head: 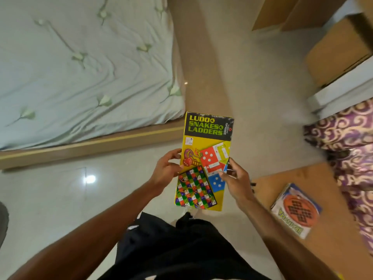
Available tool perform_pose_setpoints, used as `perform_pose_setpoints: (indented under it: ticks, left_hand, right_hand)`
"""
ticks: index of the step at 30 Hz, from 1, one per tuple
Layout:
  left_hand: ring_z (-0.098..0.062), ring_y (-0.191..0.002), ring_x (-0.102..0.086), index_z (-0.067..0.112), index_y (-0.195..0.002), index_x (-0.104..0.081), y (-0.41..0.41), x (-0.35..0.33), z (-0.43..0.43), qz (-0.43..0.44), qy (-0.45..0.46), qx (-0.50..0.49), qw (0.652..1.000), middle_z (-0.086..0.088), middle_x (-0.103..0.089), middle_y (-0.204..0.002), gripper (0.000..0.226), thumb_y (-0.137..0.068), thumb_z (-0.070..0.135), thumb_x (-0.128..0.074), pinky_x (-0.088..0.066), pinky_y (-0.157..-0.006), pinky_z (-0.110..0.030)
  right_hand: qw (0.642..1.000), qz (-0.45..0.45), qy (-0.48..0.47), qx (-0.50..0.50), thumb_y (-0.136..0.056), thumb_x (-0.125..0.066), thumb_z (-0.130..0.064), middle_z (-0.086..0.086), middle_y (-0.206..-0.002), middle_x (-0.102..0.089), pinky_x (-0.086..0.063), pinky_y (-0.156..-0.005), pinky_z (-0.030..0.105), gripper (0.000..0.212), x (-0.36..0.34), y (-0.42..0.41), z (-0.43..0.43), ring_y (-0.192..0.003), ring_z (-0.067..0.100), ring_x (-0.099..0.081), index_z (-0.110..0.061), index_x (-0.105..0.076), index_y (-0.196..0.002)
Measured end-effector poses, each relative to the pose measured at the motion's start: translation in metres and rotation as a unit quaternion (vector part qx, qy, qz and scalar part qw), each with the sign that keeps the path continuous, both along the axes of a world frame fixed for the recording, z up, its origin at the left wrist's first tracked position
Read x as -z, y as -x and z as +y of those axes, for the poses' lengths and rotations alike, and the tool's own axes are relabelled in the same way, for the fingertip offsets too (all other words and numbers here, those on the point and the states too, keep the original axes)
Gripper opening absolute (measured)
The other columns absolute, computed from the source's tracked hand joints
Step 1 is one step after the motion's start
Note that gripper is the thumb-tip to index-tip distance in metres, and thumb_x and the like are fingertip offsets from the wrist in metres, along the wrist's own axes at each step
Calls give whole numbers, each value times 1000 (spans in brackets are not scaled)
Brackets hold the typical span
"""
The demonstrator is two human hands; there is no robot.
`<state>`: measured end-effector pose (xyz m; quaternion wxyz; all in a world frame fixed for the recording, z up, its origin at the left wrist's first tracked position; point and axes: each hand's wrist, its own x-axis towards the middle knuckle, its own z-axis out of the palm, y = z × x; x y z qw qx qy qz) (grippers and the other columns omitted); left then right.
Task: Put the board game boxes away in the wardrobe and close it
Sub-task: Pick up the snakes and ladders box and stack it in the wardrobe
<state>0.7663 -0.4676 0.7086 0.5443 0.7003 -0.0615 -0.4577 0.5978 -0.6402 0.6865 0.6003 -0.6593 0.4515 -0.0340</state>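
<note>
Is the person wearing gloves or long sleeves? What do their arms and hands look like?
No gloves and no long sleeves. The left hand and right hand are bare, with no rings that I can see. The left arm and right arm are bare too, right to the picture's edge, with no watch or bracelet. Below them is black clothing.

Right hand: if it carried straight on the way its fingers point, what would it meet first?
The Ludo box: the right hand points up-left at its right edge and seems to pinch it there.
</note>
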Motion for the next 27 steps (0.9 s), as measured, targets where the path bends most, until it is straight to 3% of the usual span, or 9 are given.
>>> perform_pose_setpoints:
  ticks: [5, 10, 15, 21, 27]
  left_hand:
    - [-19, -92, -64, 20, -127, -58, -20, -9, -58, 7, 29, -14, 999, -8, -60, -118, 51, -84, -8, -56, -55, -70, -32]
    - [-27, -109, -65, 25, -131, -55, -78, -11, -119, 1, 53, -26, 998, -11, -62, -121, 63, -71, 13, -72, -59, -79, -40]
    - [-27, -101, -68, 20, -127, -57, -163, -4, -207, 2, 75, -43, 996, -10, -69, -106, 51, -84, -5, -66, -58, -66, -31]
    - [-11, -82, -73, 20, -119, -61, -256, -17, -318, 18, 98, -33, 994, 5, -74, -88, 45, -85, -10, -61, -55, -57, -23]
    - [-26, -103, -69, 22, -126, -60, -359, -20, -433, -3, 105, 0, 994, -11, -68, -113, 47, -86, -4, -63, -58, -67, -32]
  right_hand:
    - [999, -28, 25, 17, -91, -64, -15, -1, -110, -71, -61, -74, 39, 38, -19, -23, -61, -103, 19, -67, -22, -59, -127]
    - [997, -64, 19, 42, -93, -58, -7, -4, -109, -71, -62, -72, 38, 34, -24, -86, -128, -98, 15, -69, -23, -61, -123]
    - [995, -81, 10, 58, -92, -61, -8, 3, -113, -71, -61, -77, 46, 39, -18, -167, -217, -102, 20, -70, -19, -59, -130]
    - [993, -83, 9, 86, -91, -62, -7, 4, -109, -70, -62, -70, 38, 40, -41, -252, -322, -99, 19, -70, -19, -58, -129]
    - [989, -99, 3, 111, -91, -63, -7, 6, -112, -70, -62, -69, 37, 42, -49, -342, -435, -101, 20, -70, -18, -57, -131]
